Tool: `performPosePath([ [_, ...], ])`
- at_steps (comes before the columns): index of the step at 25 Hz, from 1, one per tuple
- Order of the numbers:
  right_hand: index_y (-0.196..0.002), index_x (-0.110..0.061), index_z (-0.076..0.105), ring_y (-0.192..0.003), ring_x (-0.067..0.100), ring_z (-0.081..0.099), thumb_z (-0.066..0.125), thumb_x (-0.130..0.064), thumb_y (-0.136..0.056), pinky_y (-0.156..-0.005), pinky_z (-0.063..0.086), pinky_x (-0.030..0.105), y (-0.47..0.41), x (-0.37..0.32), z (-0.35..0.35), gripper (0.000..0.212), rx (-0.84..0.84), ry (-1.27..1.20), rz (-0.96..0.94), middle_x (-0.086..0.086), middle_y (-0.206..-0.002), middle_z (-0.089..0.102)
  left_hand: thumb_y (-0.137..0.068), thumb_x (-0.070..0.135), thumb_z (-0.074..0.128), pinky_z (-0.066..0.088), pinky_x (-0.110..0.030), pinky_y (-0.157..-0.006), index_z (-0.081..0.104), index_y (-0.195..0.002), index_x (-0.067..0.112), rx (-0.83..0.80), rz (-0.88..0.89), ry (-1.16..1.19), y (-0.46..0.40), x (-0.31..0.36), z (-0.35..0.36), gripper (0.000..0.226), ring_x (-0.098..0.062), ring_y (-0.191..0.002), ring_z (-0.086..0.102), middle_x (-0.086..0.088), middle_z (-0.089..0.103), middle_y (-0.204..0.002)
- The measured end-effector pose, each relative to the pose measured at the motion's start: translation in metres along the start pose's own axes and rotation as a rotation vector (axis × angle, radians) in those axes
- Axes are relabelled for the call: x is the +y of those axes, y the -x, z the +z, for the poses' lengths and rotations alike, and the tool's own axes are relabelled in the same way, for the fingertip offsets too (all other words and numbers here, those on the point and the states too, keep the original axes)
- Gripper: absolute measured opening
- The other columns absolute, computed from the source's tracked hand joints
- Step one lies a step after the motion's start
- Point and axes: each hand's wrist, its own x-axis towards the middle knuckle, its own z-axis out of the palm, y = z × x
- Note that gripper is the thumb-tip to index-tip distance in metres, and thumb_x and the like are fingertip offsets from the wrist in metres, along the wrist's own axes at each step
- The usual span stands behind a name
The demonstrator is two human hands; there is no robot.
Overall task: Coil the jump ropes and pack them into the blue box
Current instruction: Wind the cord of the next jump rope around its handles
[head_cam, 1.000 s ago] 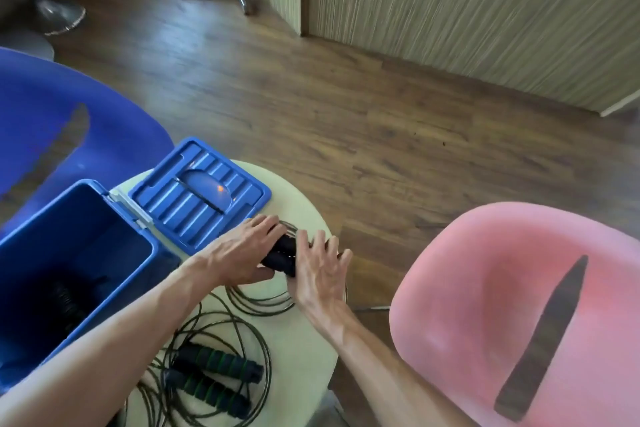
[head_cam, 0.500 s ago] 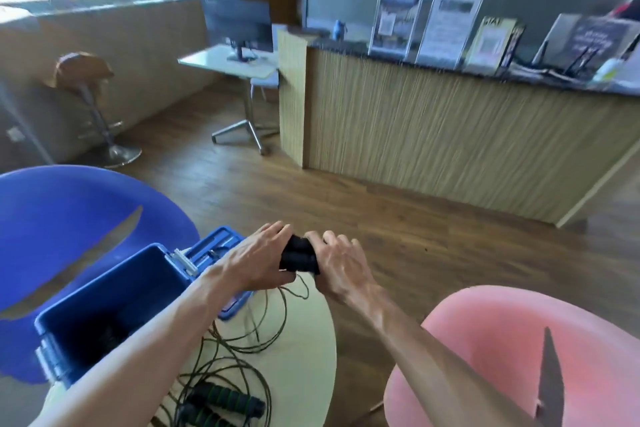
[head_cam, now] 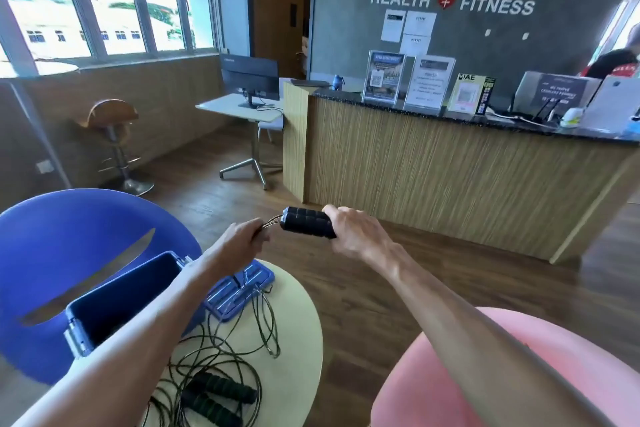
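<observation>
**Jump rope cord is floppy, grab it by the handles**

Right hand (head_cam: 356,230) clenched round both black foam handles (head_cam: 306,221), held up above the round table's (head_cam: 298,340) far edge; left hand (head_cam: 242,241) pinches the thin cord (head_cam: 268,225) beside them; light, springy, tangles easily; blue box (head_cam: 114,302) sits open at the table's left edge.

- I'm gripping black ribbed handles (head_cam: 308,222) in my right hand (head_cam: 353,230).
- Blue box (head_cam: 114,305) is sitting on the pale cream table (head_cam: 298,340).
- Dark cords (head_cam: 235,350) are trailing beside green-banded black handles (head_cam: 218,395).
- Blue chair (head_cam: 69,246) and pink chair (head_cam: 433,385) are flanking me.
</observation>
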Motion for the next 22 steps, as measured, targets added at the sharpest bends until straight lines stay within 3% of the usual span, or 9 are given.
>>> performPosePath([
  [3,-0.111,-0.011,0.051,-0.074,0.025,0.063,0.06,-0.004,-0.088,-0.069,0.055,0.041,-0.004,0.01,-0.024,0.025,0.006,0.019,-0.022,0.007,-0.091,0.062,-0.101,0.024,0.044,0.044,-0.028,-0.051,0.057,-0.075,0.024,0.083,-0.155,0.146,0.002,0.008,0.008,0.029,-0.016,-0.047,0.052,-0.003,0.06,-0.058],
  [6,-0.109,-0.008,0.052,-0.063,0.019,0.061,0.061,-0.006,-0.091,-0.06,0.056,0.037,-0.017,0.018,-0.038,0.021,0.068,-0.057,-0.029,0.004,-0.082,0.061,-0.101,0.034,0.044,0.04,-0.04,-0.044,0.052,-0.086,0.012,0.291,-0.212,0.34,0.012,0.033,0.032,0.028,-0.017,-0.05,0.042,-0.006,0.052,-0.061],
  [8,-0.112,-0.009,0.055,-0.064,0.02,0.064,0.061,-0.007,-0.091,-0.06,0.058,0.036,-0.025,0.023,-0.046,0.022,0.099,-0.053,-0.003,0.003,-0.08,0.063,-0.1,0.037,0.045,0.036,-0.039,-0.042,0.05,-0.089,0.012,0.451,-0.159,0.421,0.022,0.052,0.05,0.028,-0.013,-0.049,0.037,-0.001,0.048,-0.06],
  [11,-0.109,-0.013,0.055,-0.07,0.02,0.065,0.062,-0.009,-0.089,-0.062,0.057,0.035,-0.033,0.027,-0.059,0.021,0.022,-0.057,0.062,0.004,-0.083,0.064,-0.102,0.032,0.043,0.027,-0.035,-0.039,0.047,-0.092,0.013,0.541,-0.058,0.498,0.028,0.078,0.064,0.022,-0.012,-0.046,0.029,0.0,0.041,-0.056],
  [14,-0.107,-0.013,0.055,-0.077,0.023,0.065,0.065,-0.013,-0.087,-0.071,0.058,0.039,-0.04,0.03,-0.063,0.021,-0.064,-0.12,0.12,0.005,-0.089,0.064,-0.105,0.033,0.03,0.028,-0.035,-0.041,0.05,-0.093,0.015,0.64,-0.141,0.48,0.024,0.087,0.068,0.029,-0.014,-0.043,0.032,-0.003,0.045,-0.054],
  [16,-0.106,-0.013,0.057,-0.08,0.022,0.064,0.069,-0.02,-0.088,-0.073,0.057,0.037,-0.045,0.035,-0.063,0.023,-0.13,-0.154,0.171,0.005,-0.091,0.063,-0.104,0.034,0.029,0.032,-0.035,-0.044,0.055,-0.09,0.017,0.64,-0.233,0.46,0.024,0.085,0.068,0.034,-0.015,-0.044,0.038,0.002,0.049,-0.056],
  [18,-0.101,-0.012,0.058,-0.074,0.019,0.059,0.073,-0.039,-0.088,-0.065,0.05,0.031,-0.048,0.039,-0.065,0.033,-0.21,-0.236,0.216,0.003,-0.083,0.06,-0.104,0.036,0.029,0.033,-0.033,-0.048,0.055,-0.087,0.018,0.55,-0.276,0.388,0.028,0.087,0.069,0.037,-0.017,-0.048,0.042,0.005,0.051,-0.057],
  [22,-0.081,-0.015,0.055,-0.056,0.015,0.047,0.072,-0.07,-0.075,-0.055,0.037,0.028,-0.051,0.03,-0.066,0.058,-0.293,-0.414,0.273,0.0,-0.066,0.051,-0.104,0.032,0.03,0.037,-0.034,-0.055,0.048,-0.091,0.016,0.377,-0.246,0.21,0.026,0.116,0.075,0.028,-0.022,-0.062,0.056,-0.001,0.061,-0.073],
])
